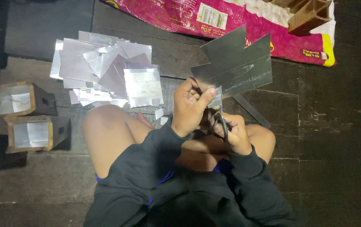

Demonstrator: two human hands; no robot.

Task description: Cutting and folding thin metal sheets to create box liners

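Head view: we hold a thin, shiny grey metal sheet with a stepped upper edge up in front of us, above our knees; our left hand has its fingers and thumb clamped on the sheet's lower left corner, probably to steady it; our right hand is closed around the dark handles of a pair of scissors, whose blades meet the sheet's lower edge beside the left thumb, so the grip seems meant to keep the cut line taut and close to the pinch. We sit with both knees bent, dark sleeves down to the wrists. Just ahead of the left knee lies a loose heap of cut silver rectangles, overlapping too much for us to count; two small offcuts lie near the knee. To the left stand three brown open-topped boxes with silver lining, the third cropped by the frame edge. Beyond the sheet we see one pink and yellow printed plastic sack spread on the dark tiled floor, and one brown wooden block resting on it.
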